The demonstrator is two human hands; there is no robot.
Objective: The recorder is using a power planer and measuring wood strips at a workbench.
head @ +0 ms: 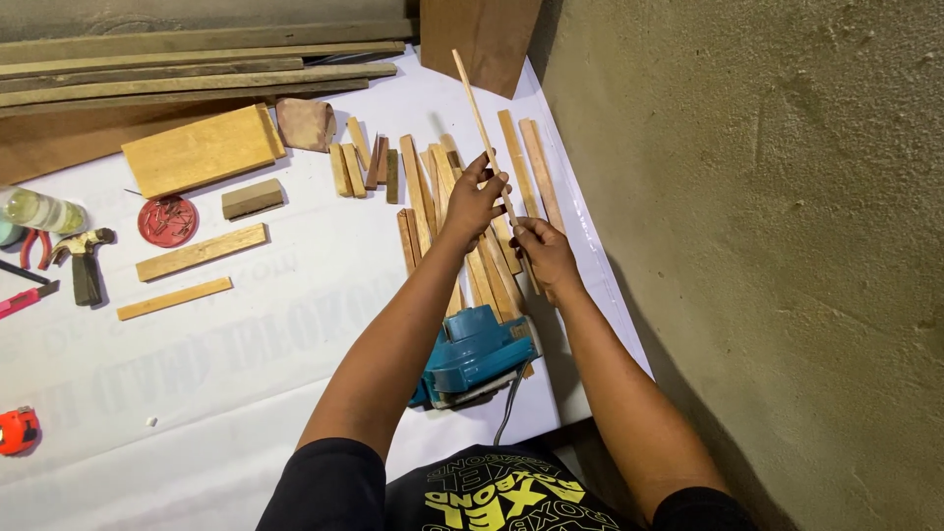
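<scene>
Light is even and fairly bright over the white sheet (246,354), with no glare. Beside the blue power tool (472,359) a soft shadow falls toward the wall (767,246), and a darker band runs along the sheet's edge there. Focus is sharp around the tool; straight planks (197,69) far from it bow slightly.

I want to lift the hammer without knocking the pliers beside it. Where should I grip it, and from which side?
Grip the hammer by its dark handle, coming from the near side, judging by its pose: the handle points toward the person and lies free, while the metal head sits next to the red pliers.
</scene>
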